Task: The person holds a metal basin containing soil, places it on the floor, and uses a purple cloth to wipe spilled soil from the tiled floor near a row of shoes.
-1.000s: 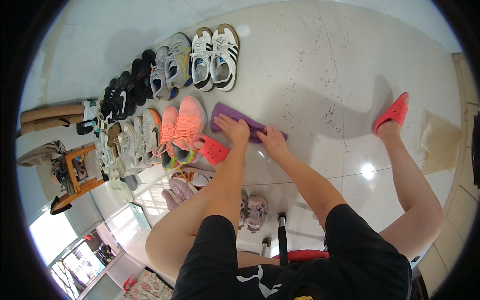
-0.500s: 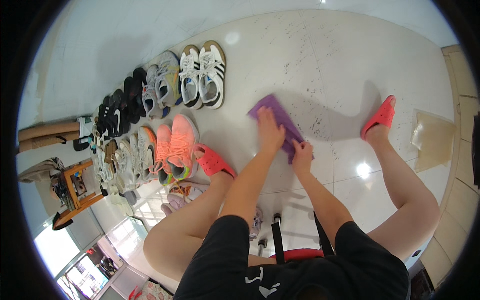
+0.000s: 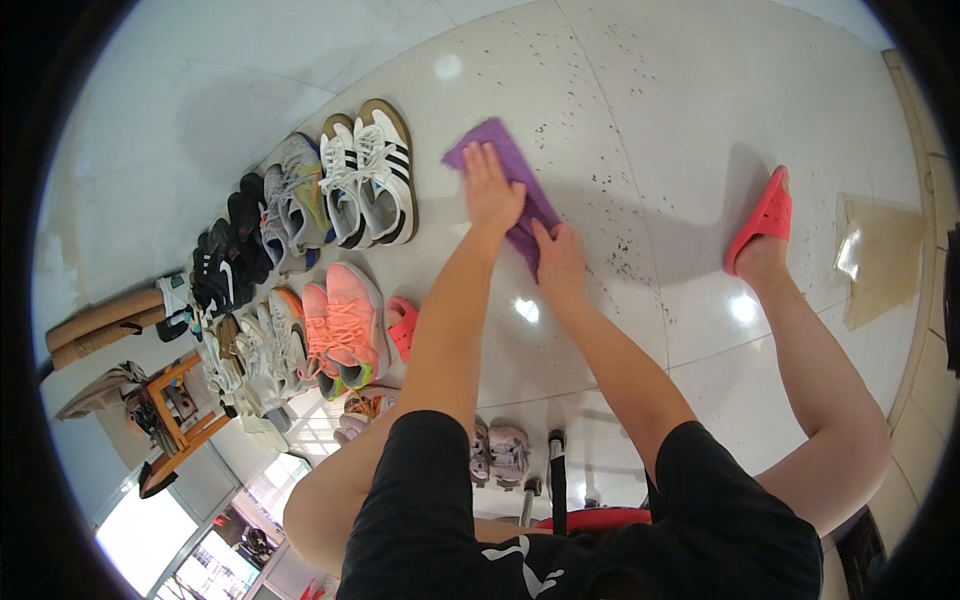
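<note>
A folded purple cloth (image 3: 513, 152) lies on the pale tiled floor in front of me. My left hand (image 3: 492, 195) rests flat on its upper part, fingers stretched out and pressing it down. At the cloth's lower right edge, my right hand (image 3: 560, 258) pinches the fabric between thumb and fingers. Dark specks (image 3: 622, 246) are scattered over the tiles to the right of the cloth and beyond it.
Rows of shoes line the left, with white black-striped sneakers (image 3: 385, 180) and coral sneakers (image 3: 350, 320) nearest. My red clogs (image 3: 765, 220) stand on both sides. A beige sheet (image 3: 880, 265) lies far right. Grey-pink shoes (image 3: 508, 450) sit beside a red-seated stool (image 3: 600, 517).
Both hands and the purple cloth have moved left and farther away across the floor. The view has also shifted somewhat, and more of the grey-pink shoes near the stool now shows.
</note>
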Demonstrator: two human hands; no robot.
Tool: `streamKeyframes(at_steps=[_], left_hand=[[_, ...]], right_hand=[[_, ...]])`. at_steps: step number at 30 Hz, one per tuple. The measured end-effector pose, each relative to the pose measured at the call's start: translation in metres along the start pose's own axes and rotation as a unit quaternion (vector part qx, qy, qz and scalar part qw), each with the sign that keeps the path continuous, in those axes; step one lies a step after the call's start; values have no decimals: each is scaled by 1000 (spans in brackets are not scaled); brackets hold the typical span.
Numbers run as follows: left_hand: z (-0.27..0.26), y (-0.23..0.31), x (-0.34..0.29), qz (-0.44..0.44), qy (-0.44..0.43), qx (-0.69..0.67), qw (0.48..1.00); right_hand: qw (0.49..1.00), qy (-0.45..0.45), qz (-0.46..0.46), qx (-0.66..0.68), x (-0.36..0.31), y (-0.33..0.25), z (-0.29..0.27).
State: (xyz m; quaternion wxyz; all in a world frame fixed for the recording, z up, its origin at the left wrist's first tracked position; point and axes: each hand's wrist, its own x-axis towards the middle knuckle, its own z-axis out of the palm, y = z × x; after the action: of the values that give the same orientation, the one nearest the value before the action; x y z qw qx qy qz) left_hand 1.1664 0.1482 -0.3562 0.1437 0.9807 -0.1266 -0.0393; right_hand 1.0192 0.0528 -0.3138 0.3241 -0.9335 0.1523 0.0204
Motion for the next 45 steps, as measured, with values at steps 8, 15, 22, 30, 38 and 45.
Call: streamKeyframes(at_steps=[8,15,22,30,38,45], left_hand=[[51,187,-43,220,-56,-44,973],[46,222,-99,132,-9,-184,974],[-34,93,-159,126,2,-117,985],[-43,-32,-304,64,-109,14,992],[-5,15,-329,-15,-19,-18,1000],[34,153,-243,66,-74,-117,988]], right_hand=[[977,162,120,-63,-52,164,-56],[983,136,113,-49,-46,156,-161],[998,-10,58,19,-115,36,-116],[992,-117,-46,-3,-260,-7,15],[992,-104,-42,-57,-277,43,14],[984,-36,39,-169,-197,176,-68]])
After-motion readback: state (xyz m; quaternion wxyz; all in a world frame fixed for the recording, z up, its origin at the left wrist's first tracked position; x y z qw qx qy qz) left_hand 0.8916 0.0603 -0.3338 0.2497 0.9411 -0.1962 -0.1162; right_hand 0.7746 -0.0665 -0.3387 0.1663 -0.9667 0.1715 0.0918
